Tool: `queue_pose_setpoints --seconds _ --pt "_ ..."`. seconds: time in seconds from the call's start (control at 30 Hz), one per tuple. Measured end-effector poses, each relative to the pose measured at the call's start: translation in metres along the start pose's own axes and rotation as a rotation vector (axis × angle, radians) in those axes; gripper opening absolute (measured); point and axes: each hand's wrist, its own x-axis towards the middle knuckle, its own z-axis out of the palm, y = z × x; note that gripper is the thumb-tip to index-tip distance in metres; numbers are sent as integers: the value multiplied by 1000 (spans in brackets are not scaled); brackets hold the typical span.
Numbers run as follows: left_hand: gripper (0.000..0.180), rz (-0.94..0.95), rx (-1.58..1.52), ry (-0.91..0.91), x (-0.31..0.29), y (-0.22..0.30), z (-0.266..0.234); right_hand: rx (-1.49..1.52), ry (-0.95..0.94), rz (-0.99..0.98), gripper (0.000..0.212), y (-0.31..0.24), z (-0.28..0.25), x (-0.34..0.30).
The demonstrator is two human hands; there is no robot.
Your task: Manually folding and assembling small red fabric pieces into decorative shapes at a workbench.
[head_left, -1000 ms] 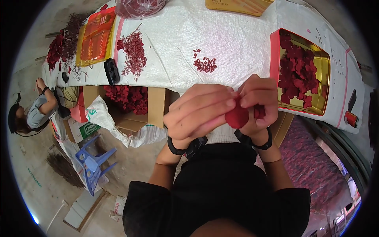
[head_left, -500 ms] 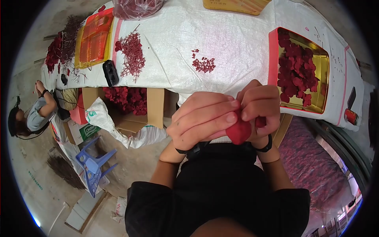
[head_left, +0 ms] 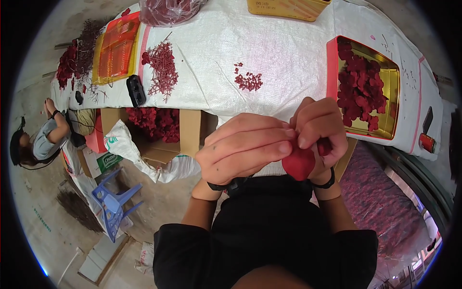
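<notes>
My right hand (head_left: 323, 129) is closed on a dark red flower petal piece (head_left: 298, 164), which hangs below its curled fingers. Another bit of red shows inside that palm. My left hand (head_left: 244, 148) meets it from the left, fingers pressed together and their tips on the top of the petal; whatever they pinch there is hidden. Both hands are held up in front of the table's near edge. To the right stands a red-rimmed golden tin (head_left: 392, 98) with many dark red petals (head_left: 361, 86) in it. Beyond the hands lies a scatter of tiny red bits (head_left: 248, 81).
White woven sheeting (head_left: 288, 48) covers the table. On it are a heap of red stems (head_left: 163, 70), orange and yellow trays (head_left: 116, 50), a black object (head_left: 135, 90) and a plastic bag (head_left: 171, 10). Below stand a cardboard box (head_left: 190, 132) of red flowers and a blue stool (head_left: 113, 200).
My left hand has shifted slightly left and the right slightly right, so they are a little farther apart. The red petal has moved right and down with the right hand.
</notes>
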Motion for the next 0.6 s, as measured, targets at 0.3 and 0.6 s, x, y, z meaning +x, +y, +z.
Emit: queue_pose_setpoints --seconds 0.3,0.6 --pt "20 -70 -124 177 -12 1 10 -55 -92 -5 11 -8 -3 9" --pt "20 -106 -108 199 -11 -9 10 -74 -96 123 13 -7 -6 13"
